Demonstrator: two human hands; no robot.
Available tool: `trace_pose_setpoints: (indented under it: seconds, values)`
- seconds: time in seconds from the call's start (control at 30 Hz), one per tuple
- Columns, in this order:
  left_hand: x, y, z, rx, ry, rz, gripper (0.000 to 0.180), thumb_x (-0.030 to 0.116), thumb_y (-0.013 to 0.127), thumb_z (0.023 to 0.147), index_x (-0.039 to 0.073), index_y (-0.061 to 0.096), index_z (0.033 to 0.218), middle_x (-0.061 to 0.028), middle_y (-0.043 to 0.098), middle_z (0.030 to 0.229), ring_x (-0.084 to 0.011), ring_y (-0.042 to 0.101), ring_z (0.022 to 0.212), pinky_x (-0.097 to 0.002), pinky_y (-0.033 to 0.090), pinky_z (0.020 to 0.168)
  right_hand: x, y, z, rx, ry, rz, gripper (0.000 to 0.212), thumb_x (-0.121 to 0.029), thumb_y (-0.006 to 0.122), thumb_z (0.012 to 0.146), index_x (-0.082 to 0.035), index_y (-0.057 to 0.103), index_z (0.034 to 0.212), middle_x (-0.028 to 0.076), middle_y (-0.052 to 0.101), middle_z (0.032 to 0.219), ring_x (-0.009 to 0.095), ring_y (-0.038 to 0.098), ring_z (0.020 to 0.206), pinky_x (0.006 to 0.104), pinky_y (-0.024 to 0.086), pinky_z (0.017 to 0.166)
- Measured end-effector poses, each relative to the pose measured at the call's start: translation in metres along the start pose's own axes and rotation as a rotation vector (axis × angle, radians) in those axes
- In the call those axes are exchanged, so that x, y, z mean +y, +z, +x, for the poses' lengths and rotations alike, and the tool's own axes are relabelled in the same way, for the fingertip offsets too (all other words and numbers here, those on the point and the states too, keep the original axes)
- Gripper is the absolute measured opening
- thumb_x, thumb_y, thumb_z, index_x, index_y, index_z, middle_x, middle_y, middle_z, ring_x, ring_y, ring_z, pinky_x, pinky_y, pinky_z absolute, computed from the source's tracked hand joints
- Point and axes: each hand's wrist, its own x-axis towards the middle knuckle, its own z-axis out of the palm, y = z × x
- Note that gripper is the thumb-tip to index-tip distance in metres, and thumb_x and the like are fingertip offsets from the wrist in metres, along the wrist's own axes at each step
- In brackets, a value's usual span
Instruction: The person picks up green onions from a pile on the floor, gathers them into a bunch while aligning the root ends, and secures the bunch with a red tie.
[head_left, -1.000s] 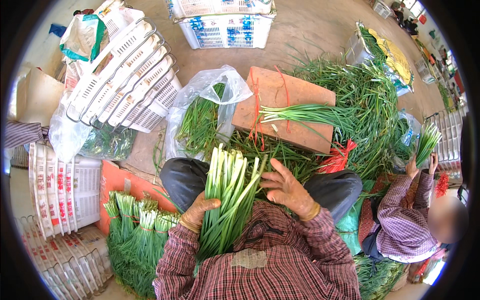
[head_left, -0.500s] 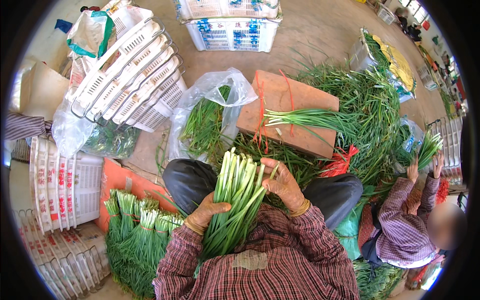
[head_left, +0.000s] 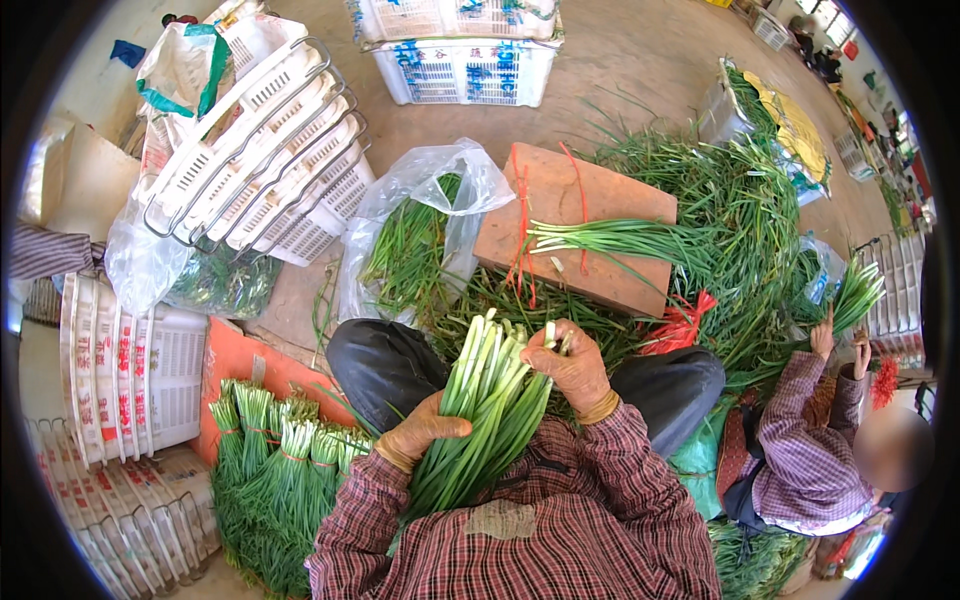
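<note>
A thick bunch of chives [head_left: 482, 405] stands slantwise over my lap, pale stem ends up and green leaves hanging down. My left hand [head_left: 425, 432] is closed round its left side, thumb across the stems. At the right upper edge of the bunch, my right hand [head_left: 573, 368] pinches a few stems between thumb and fingers. Both hands are in tan gloves. Just beyond lies a brown block [head_left: 625, 195] with a smaller bunch of chives [head_left: 600, 236] on top and red ties [head_left: 521, 235] draped over it.
Loose chives [head_left: 740, 200] are heaped right of the block; a clear plastic bag [head_left: 470, 185] of greens stands left of it. Tied bundles [head_left: 290, 480] sit by my left side. White crates [head_left: 260, 150] are stacked at left. A co-worker [head_left: 815, 440] holds chives at right.
The bunch and both hands have shifted slightly to the right. My right fingers have closed in tighter on the stems. At right, the co-worker's hands have moved a little.
</note>
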Motion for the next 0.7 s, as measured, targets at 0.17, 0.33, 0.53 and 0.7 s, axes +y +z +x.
trace_pose_setpoints:
  seconds: [0.17, 0.33, 0.53, 0.7]
  values:
    - [0.009, 0.017, 0.002, -0.088, -0.021, 0.075, 0.083, 0.022, 0.089, 0.078, 0.002, 0.048, 0.147, -0.006, 0.062, 0.134, -0.018, 0.058, 0.121, -0.034, 0.045, 0.106, 0.011, 0.019, -0.001, 0.121, -0.147, -0.224, 0.019, -0.014, 0.083, 0.086, -0.004, 0.068, 0.094, 0.004, 0.073, 0.088, 0.01, 0.064, 0.08, 0.0269, 0.053, 0.073]
    - [0.012, 0.018, 0.007, -0.058, -0.084, 0.145, 0.075, 0.017, 0.086, 0.081, 0.002, 0.05, 0.144, -0.0054, 0.063, 0.13, -0.0173, 0.06, 0.117, -0.0336, 0.047, 0.103, 0.038, 0.007, 0.002, 0.175, -0.342, -0.517, 0.038, -0.025, 0.087, 0.083, -0.006, 0.068, 0.109, 0.005, 0.068, 0.091, 0.012, 0.063, 0.081, 0.0298, 0.054, 0.073]
    - [-0.003, 0.015, 0.005, 0.073, 0.004, 0.029, 0.063, 0.012, 0.082, 0.084, 0.002, 0.055, 0.14, -0.0057, 0.067, 0.126, -0.017, 0.064, 0.11, -0.0331, 0.05, 0.1, 0.029, 0.015, 0.005, 0.111, -0.257, -0.227, 0.071, -0.023, 0.079, 0.091, -0.007, 0.043, 0.15, 0.005, 0.057, 0.121, 0.014, 0.056, 0.107, 0.0292, 0.049, 0.094]
    - [-0.004, 0.01, 0.006, 0.098, -0.004, -0.022, 0.065, 0.013, 0.08, 0.084, 0.001, 0.053, 0.142, -0.0082, 0.067, 0.126, -0.0199, 0.065, 0.111, -0.0359, 0.05, 0.102, 0.035, 0.013, -0.002, 0.008, -0.024, -0.03, 0.07, -0.018, 0.076, 0.095, -0.003, 0.04, 0.153, 0.006, 0.055, 0.135, 0.016, 0.054, 0.12, 0.0323, 0.047, 0.103]
